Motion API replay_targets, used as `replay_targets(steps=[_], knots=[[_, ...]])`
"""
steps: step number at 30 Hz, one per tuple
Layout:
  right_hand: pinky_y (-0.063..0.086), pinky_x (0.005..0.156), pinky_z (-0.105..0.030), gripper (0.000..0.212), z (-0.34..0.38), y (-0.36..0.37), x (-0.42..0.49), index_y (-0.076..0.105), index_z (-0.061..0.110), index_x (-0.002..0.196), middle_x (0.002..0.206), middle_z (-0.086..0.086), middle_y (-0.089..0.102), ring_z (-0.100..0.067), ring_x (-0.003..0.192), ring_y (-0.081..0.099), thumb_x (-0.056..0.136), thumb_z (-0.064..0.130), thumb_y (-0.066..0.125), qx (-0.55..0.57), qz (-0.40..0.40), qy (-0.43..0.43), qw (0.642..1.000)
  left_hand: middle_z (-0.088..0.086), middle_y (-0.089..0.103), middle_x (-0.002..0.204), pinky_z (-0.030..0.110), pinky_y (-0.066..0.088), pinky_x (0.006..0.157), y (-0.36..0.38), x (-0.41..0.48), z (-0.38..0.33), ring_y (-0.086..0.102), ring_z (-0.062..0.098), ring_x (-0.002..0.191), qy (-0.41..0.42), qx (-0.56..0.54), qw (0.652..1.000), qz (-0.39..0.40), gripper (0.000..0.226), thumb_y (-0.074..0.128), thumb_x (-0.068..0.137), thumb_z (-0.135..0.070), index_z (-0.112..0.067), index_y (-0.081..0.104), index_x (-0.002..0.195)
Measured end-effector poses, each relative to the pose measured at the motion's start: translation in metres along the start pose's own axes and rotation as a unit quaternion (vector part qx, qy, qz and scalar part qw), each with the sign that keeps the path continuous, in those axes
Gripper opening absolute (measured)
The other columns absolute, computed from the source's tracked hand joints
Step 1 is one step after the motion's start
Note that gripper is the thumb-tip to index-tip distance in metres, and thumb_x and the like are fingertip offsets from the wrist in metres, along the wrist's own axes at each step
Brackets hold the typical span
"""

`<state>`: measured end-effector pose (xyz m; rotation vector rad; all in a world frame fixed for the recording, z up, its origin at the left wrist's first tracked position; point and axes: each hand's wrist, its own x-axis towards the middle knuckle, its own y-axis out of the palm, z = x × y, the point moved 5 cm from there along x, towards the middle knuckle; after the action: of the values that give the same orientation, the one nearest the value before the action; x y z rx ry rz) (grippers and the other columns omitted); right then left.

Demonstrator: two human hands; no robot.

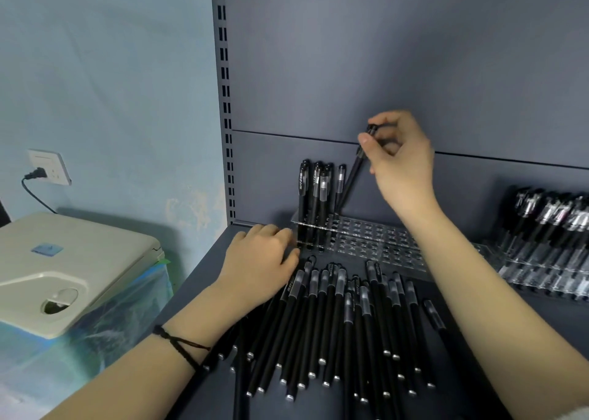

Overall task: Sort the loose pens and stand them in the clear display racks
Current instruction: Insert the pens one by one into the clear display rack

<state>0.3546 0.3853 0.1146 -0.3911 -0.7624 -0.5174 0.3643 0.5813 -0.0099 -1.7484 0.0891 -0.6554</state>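
Observation:
Several loose black pens [344, 324] lie in a heap on the dark shelf [478, 349]. Behind them sits a clear display rack [376, 241] with several black pens [314, 196] standing at its left end. My right hand [400, 161] is above the rack, pinching the cap end of a black pen [350, 180] that tilts down into a hole beside the standing pens. My left hand [261, 260] rests palm down on the shelf, fingers curled at the rack's left front corner and over the heap's left edge; whether it grips a pen is hidden.
A second clear rack [548, 270] full of black pens stands at the right. The shelf's dark back panel [382, 69] rises behind. Left of the shelf are a slotted upright [227, 107], a beige lidded bin [63, 270] and a wall socket [49, 168].

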Motion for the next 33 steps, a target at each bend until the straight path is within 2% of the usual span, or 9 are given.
replay_targets(steps=[4, 9, 12, 16, 20, 23, 27, 31, 33], knots=[[0.047, 0.065, -0.025, 0.018, -0.01, 0.003, 0.001, 0.056, 0.03, 0.094, 0.076, 0.013, 0.058, -0.016, 0.065, 0.057, 0.088, 0.018, 0.067, -0.043, 0.013, -0.008, 0.999, -0.002, 0.063, 0.12, 0.036, 0.038, 0.096, -0.004, 0.001, 0.004, 0.052, 0.023, 0.117, -0.014, 0.044, 0.999, -0.009, 0.037, 0.036, 0.098, -0.044, -0.022, 0.057, 0.12], [0.042, 0.064, -0.013, 0.017, -0.015, 0.01, -0.003, 0.056, 0.026, 0.098, 0.077, 0.015, 0.055, 0.0, 0.059, 0.048, 0.088, 0.018, 0.067, -0.064, 0.03, -0.008, 0.997, -0.002, 0.064, 0.119, 0.035, 0.036, 0.097, -0.005, 0.0, 0.005, 0.052, 0.023, 0.118, -0.02, 0.068, 0.997, 0.007, 0.035, 0.039, 0.097, -0.045, -0.022, 0.059, 0.115], [0.039, 0.062, -0.007, 0.017, -0.013, 0.009, -0.004, 0.056, 0.024, 0.098, 0.077, 0.017, 0.055, 0.005, 0.057, 0.048, 0.088, 0.018, 0.068, -0.074, 0.028, -0.015, 0.997, -0.002, 0.065, 0.116, 0.035, 0.038, 0.096, -0.001, -0.001, 0.005, 0.053, 0.022, 0.116, -0.025, 0.064, 0.997, 0.026, 0.034, 0.038, 0.098, -0.045, -0.021, 0.059, 0.111], [0.039, 0.062, -0.006, 0.015, -0.015, 0.007, -0.005, 0.058, 0.02, 0.101, 0.08, 0.017, 0.056, 0.002, 0.059, 0.048, 0.089, 0.02, 0.068, -0.08, 0.019, -0.009, 0.997, -0.001, 0.064, 0.114, 0.035, 0.037, 0.093, 0.001, -0.001, 0.006, 0.054, 0.022, 0.115, -0.031, 0.06, 0.997, 0.041, 0.034, 0.036, 0.099, -0.044, -0.02, 0.058, 0.108], [0.039, 0.061, -0.007, 0.016, -0.014, 0.003, -0.002, 0.058, 0.023, 0.099, 0.082, 0.017, 0.058, 0.004, 0.058, 0.048, 0.088, 0.02, 0.069, -0.084, 0.027, -0.006, 0.996, -0.001, 0.063, 0.114, 0.035, 0.038, 0.091, 0.003, 0.0, 0.006, 0.054, 0.022, 0.114, -0.027, 0.066, 0.996, 0.047, 0.034, 0.035, 0.099, -0.044, -0.02, 0.057, 0.109], [0.046, 0.067, -0.012, 0.015, -0.009, 0.004, -0.002, 0.059, 0.022, 0.097, 0.086, 0.014, 0.06, -0.006, 0.067, 0.054, 0.087, 0.021, 0.071, -0.074, 0.062, -0.004, 0.995, -0.001, 0.063, 0.112, 0.034, 0.04, 0.09, 0.003, 0.001, 0.006, 0.055, 0.022, 0.113, -0.024, 0.066, 0.997, 0.04, 0.034, 0.035, 0.1, -0.044, -0.02, 0.057, 0.108], [0.043, 0.062, -0.01, 0.016, 0.001, 0.011, -0.006, 0.059, 0.025, 0.091, 0.08, 0.012, 0.059, 0.001, 0.054, 0.044, 0.086, 0.017, 0.072, -0.059, 0.121, -0.022, 0.991, -0.001, 0.062, 0.111, 0.033, 0.041, 0.086, 0.004, 0.002, 0.007, 0.054, 0.021, 0.113, -0.024, 0.057, 0.997, 0.034, 0.035, 0.035, 0.099, -0.044, -0.02, 0.058, 0.108], [0.045, 0.067, -0.011, 0.015, -0.003, 0.011, -0.005, 0.06, 0.022, 0.094, 0.082, 0.013, 0.059, -0.007, 0.068, 0.054, 0.086, 0.018, 0.072, -0.068, 0.079, -0.019, 0.994, -0.001, 0.062, 0.112, 0.031, 0.041, 0.08, 0.005, 0.002, 0.007, 0.053, 0.021, 0.114, -0.023, 0.051, 0.998, 0.032, 0.035, 0.036, 0.099, -0.044, -0.02, 0.058, 0.111], [0.043, 0.065, -0.007, 0.015, -0.009, 0.008, -0.003, 0.06, 0.021, 0.096, 0.082, 0.015, 0.059, -0.006, 0.067, 0.054, 0.087, 0.02, 0.071, -0.086, 0.054, -0.013, 0.995, -0.001, 0.062, 0.113, 0.031, 0.042, 0.08, 0.005, 0.002, 0.007, 0.053, 0.021, 0.114, -0.022, 0.048, 0.998, 0.03, 0.035, 0.036, 0.099, -0.043, -0.02, 0.058, 0.114]])
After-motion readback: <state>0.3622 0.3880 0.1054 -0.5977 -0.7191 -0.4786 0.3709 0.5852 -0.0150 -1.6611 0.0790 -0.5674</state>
